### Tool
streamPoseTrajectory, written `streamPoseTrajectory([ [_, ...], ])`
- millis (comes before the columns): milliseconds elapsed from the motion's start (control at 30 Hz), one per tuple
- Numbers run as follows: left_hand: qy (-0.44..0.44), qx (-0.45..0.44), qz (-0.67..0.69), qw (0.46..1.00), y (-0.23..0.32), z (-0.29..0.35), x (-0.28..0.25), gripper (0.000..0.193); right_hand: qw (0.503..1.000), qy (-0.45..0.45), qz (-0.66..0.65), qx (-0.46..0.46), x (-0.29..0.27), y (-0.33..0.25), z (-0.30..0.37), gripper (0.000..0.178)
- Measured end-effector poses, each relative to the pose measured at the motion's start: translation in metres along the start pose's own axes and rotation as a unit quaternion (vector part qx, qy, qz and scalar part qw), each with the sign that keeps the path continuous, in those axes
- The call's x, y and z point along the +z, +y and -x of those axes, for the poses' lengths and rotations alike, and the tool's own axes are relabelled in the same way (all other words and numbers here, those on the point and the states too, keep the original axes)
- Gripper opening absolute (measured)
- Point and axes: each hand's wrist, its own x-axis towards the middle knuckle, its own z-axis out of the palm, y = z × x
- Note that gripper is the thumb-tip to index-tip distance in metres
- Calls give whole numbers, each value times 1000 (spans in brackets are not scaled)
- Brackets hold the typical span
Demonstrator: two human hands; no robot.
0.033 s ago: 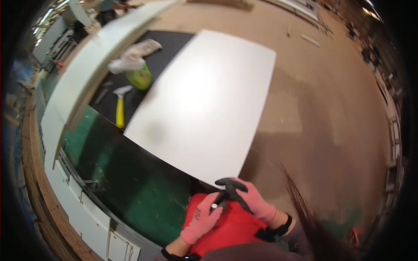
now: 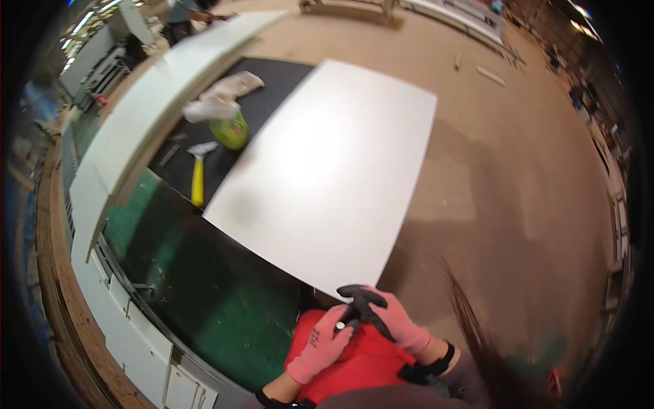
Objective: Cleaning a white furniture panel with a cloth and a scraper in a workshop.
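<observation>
My two hands meet over my red clothing, near the close corner of a large white panel (image 2: pixel 334 163). Both wear pink gloves with black fingers. My left hand (image 2: pixel 325 342) is closed round something that shows only a small round white end (image 2: pixel 340 326); the rest of it is hidden. My right hand (image 2: pixel 392 317) is beside it, its black fingers stretched toward the left fingers and apart from the thumb. Whether the right fingers touch the held thing cannot be made out.
Left of the panel, a yellow-handled scraper (image 2: pixel 198 174), a green container (image 2: pixel 230 131) and a crumpled whitish bag (image 2: pixel 225 95) lie on a black surface (image 2: pixel 283 75). A long white rail (image 2: pixel 129 133) runs along the left. Farther back a person (image 2: pixel 182 19) stands.
The whole view has shifted a little, so the panel and scraper appear slightly lower and farther right. My hands keep nearly the same pose.
</observation>
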Motion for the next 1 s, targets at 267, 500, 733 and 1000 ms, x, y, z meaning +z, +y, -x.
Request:
streamPoseTrajectory([
  [267, 58, 141, -126, 980, 8, -25, -43, 39, 997, 49, -51, 23, 53, -45, -19, 46],
  [500, 49, 51, 43, 997, 5, -64, -129, 23, 998, -10, 41, -44, 85, -45, -100, 45],
  [733, 365, -33, -2, 930, -48, -124, -317, 18, 977, 181, 25, -107, 74, -50, -170, 47],
  [1000, 455, -49, -349, 818, -128, -267, -485, 37, 862, 462, 148, -145, 37, -39, -160, 36],
])
